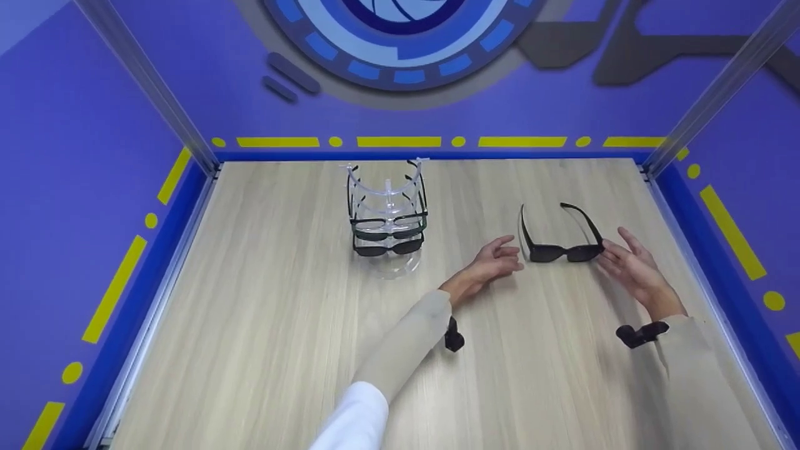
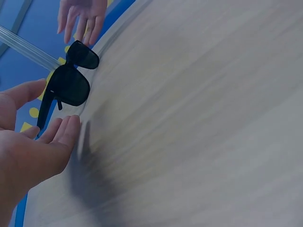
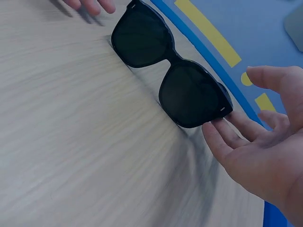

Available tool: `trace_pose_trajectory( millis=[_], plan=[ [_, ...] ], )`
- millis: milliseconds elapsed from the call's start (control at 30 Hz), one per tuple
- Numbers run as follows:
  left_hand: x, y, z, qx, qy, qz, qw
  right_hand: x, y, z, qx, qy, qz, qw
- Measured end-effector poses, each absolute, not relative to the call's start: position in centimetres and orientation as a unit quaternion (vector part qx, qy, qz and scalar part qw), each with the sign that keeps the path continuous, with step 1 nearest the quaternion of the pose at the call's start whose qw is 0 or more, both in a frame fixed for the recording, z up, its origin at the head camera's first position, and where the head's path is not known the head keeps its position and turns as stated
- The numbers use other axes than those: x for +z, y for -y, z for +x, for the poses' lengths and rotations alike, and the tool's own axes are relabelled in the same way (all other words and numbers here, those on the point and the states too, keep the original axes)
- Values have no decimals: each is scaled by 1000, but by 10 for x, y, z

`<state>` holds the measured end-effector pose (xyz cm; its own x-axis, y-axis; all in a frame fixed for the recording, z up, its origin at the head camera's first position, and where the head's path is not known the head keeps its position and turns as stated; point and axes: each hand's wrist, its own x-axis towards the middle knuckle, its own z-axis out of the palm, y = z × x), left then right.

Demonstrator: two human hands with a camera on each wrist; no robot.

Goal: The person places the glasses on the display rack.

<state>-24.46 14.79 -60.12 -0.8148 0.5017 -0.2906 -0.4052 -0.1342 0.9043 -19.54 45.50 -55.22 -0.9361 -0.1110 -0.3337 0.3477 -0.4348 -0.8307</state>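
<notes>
Black sunglasses [image 1: 565, 252] with dark lenses rest on the table at the right, temples unfolded and pointing to the far side. My right hand [image 1: 639, 275] is at their right hinge, fingertips touching the frame's corner and the thumb held apart; the right wrist view shows the fingers [image 3: 229, 137] against the lower edge of that corner. Left of the sunglasses, my left hand [image 1: 490, 265] has loosely bent fingers with a gap between them and the frame. From the left wrist, the sunglasses [image 2: 70, 85] appear just beyond the spread thumb and fingers.
A clear display stand [image 1: 389, 187] stands left of the middle, toward the back, with several pairs of glasses [image 1: 387, 248] stacked on it. Blue-purple panels [image 1: 400, 119] with yellow marks wall in the wood-grain table [image 1: 281, 325] at the back and sides.
</notes>
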Motion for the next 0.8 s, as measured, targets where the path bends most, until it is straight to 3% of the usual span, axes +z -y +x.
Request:
trace_pose_trajectory(
  millis=[367,800],
  plan=[
    [-593,-163,-241,778,-546,26,311,-555,-457,-194,-814,-545,125,155],
    [-594,-161,-237,792,-519,0,322,-561,-460,-183,-836,-515,132,139]
  ],
)
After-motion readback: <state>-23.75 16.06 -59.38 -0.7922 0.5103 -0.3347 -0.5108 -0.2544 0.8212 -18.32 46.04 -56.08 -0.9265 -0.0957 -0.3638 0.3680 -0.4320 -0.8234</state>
